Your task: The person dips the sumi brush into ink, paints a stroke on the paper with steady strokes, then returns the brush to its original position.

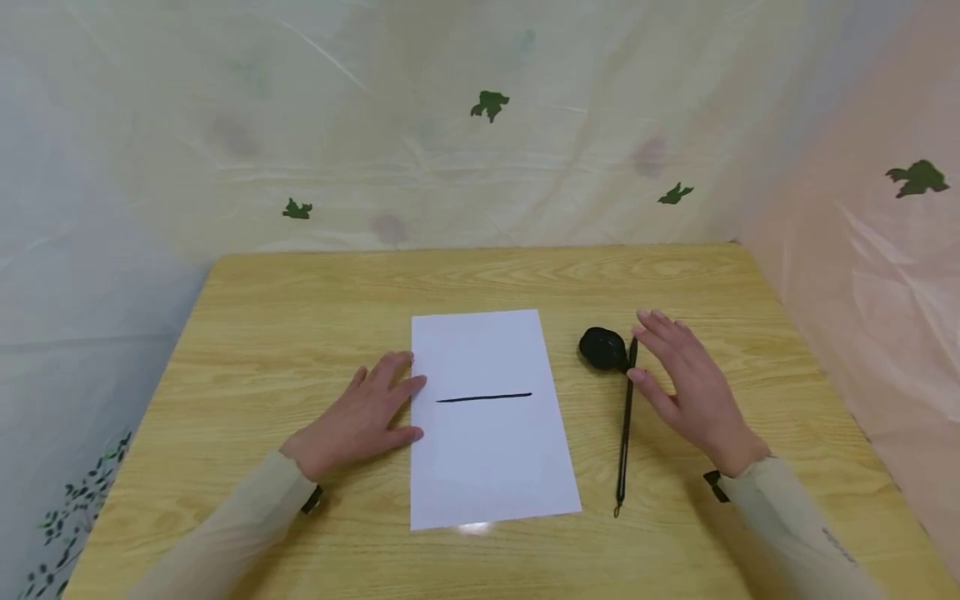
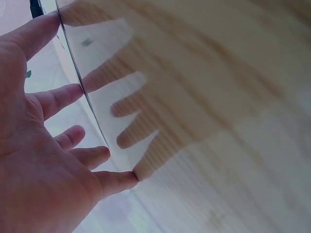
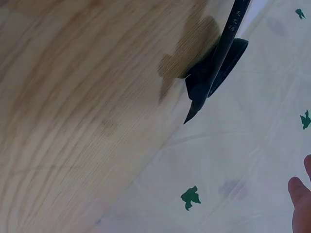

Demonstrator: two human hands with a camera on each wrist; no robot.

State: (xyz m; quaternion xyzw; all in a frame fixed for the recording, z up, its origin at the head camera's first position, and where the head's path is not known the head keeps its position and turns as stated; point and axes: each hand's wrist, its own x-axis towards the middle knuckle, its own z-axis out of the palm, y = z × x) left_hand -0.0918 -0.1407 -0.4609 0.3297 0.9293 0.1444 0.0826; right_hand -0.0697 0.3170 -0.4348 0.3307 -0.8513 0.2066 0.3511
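Note:
A white sheet of paper (image 1: 487,467) lies on the table, with one black horizontal brush stroke (image 1: 483,397) across its middle. My left hand (image 1: 360,421) has its fingers spread, fingertips on the paper's left edge; the left wrist view shows these fingers (image 2: 60,101) extended, tips against the glossy tabletop. To the right of the paper, a black writing brush (image 1: 624,442) leans on the rim of a small black ink dish (image 1: 600,348), bristle tip (image 3: 191,115) pointing away. Just right of the brush is my right hand (image 1: 693,392), its fingers extended and holding nothing.
The wood-grain table (image 1: 300,292) meets a pale hanging sheet (image 1: 420,167) with green bird shapes at its far edge. Similar sheets hang along the left and right sides. A small cord loop (image 1: 617,510) hangs off the brush's near end.

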